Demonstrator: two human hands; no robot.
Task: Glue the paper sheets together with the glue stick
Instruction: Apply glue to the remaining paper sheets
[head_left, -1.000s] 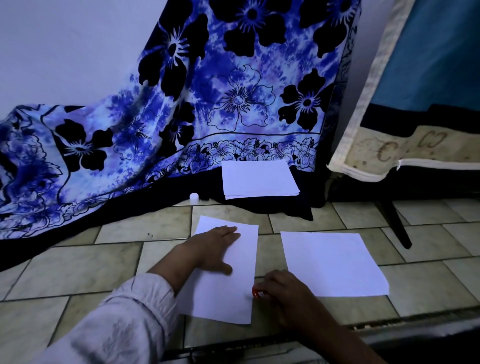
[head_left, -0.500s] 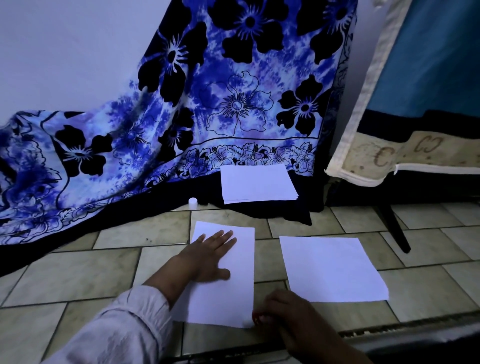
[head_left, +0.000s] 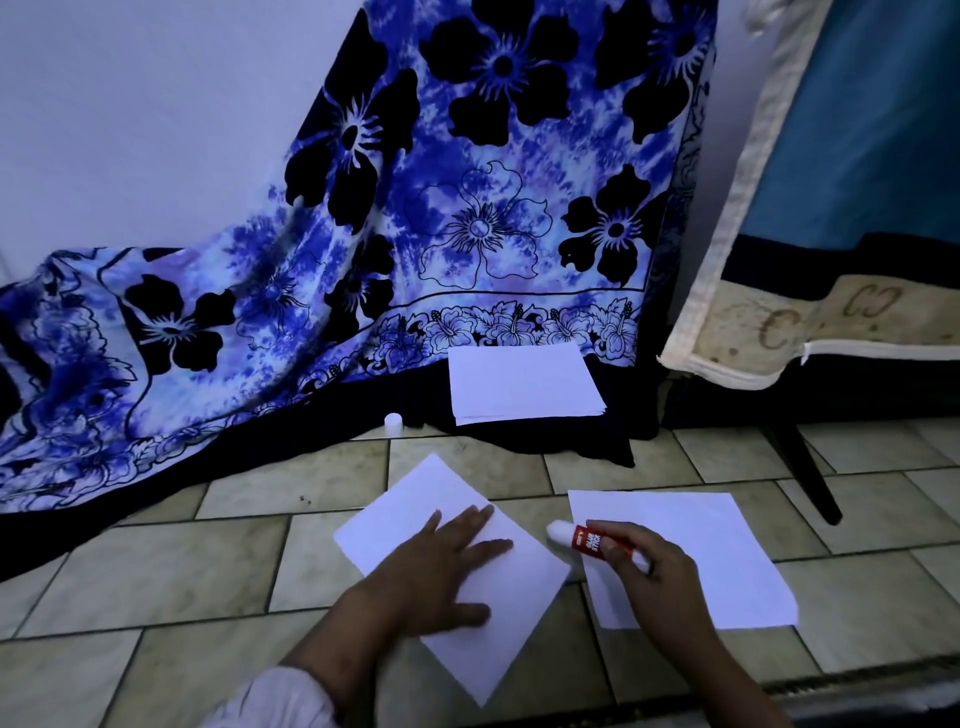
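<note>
A white paper sheet (head_left: 415, 499) lies turned like a diamond on the tiled floor. My left hand (head_left: 441, 571) presses flat on it with fingers spread. My right hand (head_left: 649, 577) holds a red and white glue stick (head_left: 587, 540), uncapped, its white tip pointing left beside the sheet's right edge. A second white sheet (head_left: 727, 545) lies to the right, partly under my right hand. A stack of white paper (head_left: 522, 382) rests further back on the dark cloth.
A small white cap (head_left: 393, 422) stands on the floor by the cloth's edge. A blue flowered cloth (head_left: 415, 234) hangs behind. A mattress-like panel (head_left: 831, 312) and a dark leg (head_left: 802, 467) are at the right.
The left sheet has been rotated from upright to a diamond angle under my left hand. My right hand has lifted from the sheet's lower corner and moved right, showing the glue stick.
</note>
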